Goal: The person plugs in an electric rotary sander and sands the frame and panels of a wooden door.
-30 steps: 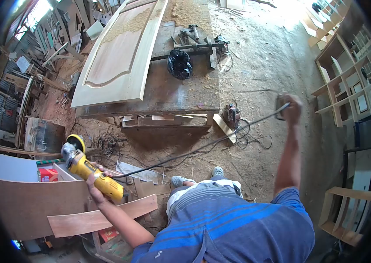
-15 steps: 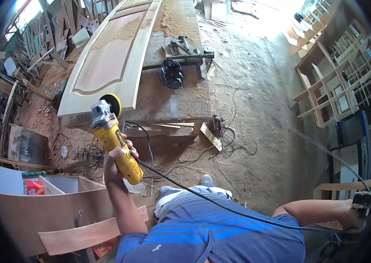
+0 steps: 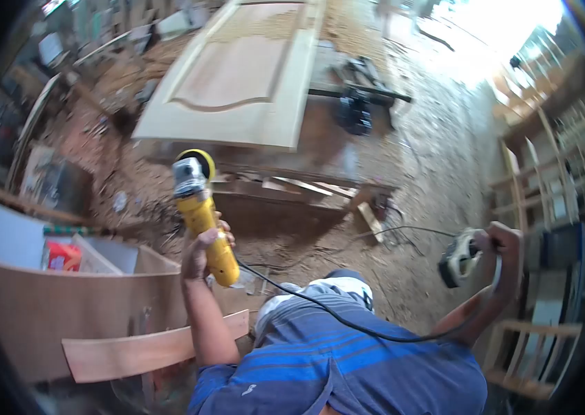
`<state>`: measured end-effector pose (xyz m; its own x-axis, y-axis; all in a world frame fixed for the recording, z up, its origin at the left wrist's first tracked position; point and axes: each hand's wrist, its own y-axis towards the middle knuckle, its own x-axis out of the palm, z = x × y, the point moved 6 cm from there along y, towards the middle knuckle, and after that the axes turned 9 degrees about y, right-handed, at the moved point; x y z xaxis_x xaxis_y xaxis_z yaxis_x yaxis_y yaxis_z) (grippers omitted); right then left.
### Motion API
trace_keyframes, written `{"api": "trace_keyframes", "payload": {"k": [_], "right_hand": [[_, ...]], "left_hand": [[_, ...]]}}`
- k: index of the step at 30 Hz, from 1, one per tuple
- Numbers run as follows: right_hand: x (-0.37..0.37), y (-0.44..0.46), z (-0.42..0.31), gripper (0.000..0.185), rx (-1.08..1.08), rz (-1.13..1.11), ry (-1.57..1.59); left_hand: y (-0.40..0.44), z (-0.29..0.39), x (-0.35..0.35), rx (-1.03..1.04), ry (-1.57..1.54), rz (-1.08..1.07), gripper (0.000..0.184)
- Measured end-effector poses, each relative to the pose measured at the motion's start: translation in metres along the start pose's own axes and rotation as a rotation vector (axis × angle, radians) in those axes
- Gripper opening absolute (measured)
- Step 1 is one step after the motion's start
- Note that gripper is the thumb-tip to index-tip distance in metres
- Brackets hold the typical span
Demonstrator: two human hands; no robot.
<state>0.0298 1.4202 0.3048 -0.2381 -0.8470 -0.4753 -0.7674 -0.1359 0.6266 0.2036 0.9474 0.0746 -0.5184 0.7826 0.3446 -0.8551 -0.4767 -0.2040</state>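
Observation:
My left hand (image 3: 199,250) is wrapped round the body of a yellow angle grinder (image 3: 208,235). Its grey head points up and carries a round pad with a yellow edge (image 3: 204,163). A black cord (image 3: 334,318) runs from the grinder across my shirt to my right side. Out to the right, my right hand (image 3: 503,252) is closed on a cream and black block (image 3: 460,259) that looks like an extension socket, blurred by motion. Cords meet at this hand. Beyond the grinder, a panelled wooden door (image 3: 234,69) lies on a workbench, apart from the pad.
Tools and a black bag (image 3: 355,112) sit on the bench (image 3: 327,131), among sawdust. A curved wooden cabinet (image 3: 78,311) and a loose board (image 3: 147,353) stand close on my left. Wooden frames (image 3: 548,159) line the right side. Cords and scraps lie on the floor.
My right hand has swung up and inward from the far right with the block. The view has shifted, so the door and bench sit further right. My left hand keeps holding the grinder.

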Motion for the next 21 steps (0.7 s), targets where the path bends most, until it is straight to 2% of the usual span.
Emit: {"api": "trace_keyframes", "payload": {"k": [1, 2, 3, 5, 7, 9, 11, 13, 14, 17, 20, 21], "right_hand": [[0.037, 0.001, 0.015, 0.021, 0.16, -0.19, 0.064], [0.075, -0.001, 0.047, 0.022, 0.267, -0.661, 0.012], [0.118, -0.012, 0.054, 0.023, 0.298, -0.776, 0.068], [0.195, -0.025, 0.019, 0.027, 0.354, -0.906, 0.154], [0.264, -0.032, -0.011, 0.027, 0.125, -0.905, 0.349], [0.325, -0.05, -0.041, 0.031, 0.457, -1.092, 0.427], [0.393, -0.062, -0.076, 0.031, 0.37, -1.176, 0.58], [0.451, -0.071, -0.12, 0.027, 0.402, -1.28, 0.697], [0.485, -0.077, -0.132, 0.025, 0.275, -1.297, 0.758], [0.57, -0.083, -0.2, 0.029, 0.197, -1.479, 0.908], [0.659, -0.08, -0.276, 0.042, 0.055, -1.642, 1.196], [0.687, -0.075, -0.306, 0.043, -0.035, -1.609, 1.335]], "left_hand": [[-0.006, 0.009, -0.016, 0.02, 0.031, 0.026, 0.063], [-0.012, 0.018, -0.033, 0.021, 0.037, 0.067, 0.062], [-0.015, 0.025, -0.049, 0.02, 0.037, 0.101, 0.06], [-0.019, 0.037, -0.084, 0.048, 0.036, 0.137, 0.059], [-0.018, 0.048, -0.11, 0.075, 0.032, 0.183, 0.06], [-0.013, 0.056, -0.139, 0.088, 0.04, 0.213, 0.06], [-0.004, 0.065, -0.167, 0.103, 0.042, 0.251, 0.06], [0.011, 0.077, -0.198, 0.124, 0.048, 0.274, 0.059], [0.02, 0.08, -0.213, 0.125, 0.035, 0.285, 0.057], [0.053, 0.102, -0.269, 0.14, 0.044, 0.317, 0.056], [0.092, 0.136, -0.33, 0.155, 0.057, 0.371, 0.057], [0.104, 0.149, -0.352, 0.155, 0.069, 0.393, 0.058]]}}
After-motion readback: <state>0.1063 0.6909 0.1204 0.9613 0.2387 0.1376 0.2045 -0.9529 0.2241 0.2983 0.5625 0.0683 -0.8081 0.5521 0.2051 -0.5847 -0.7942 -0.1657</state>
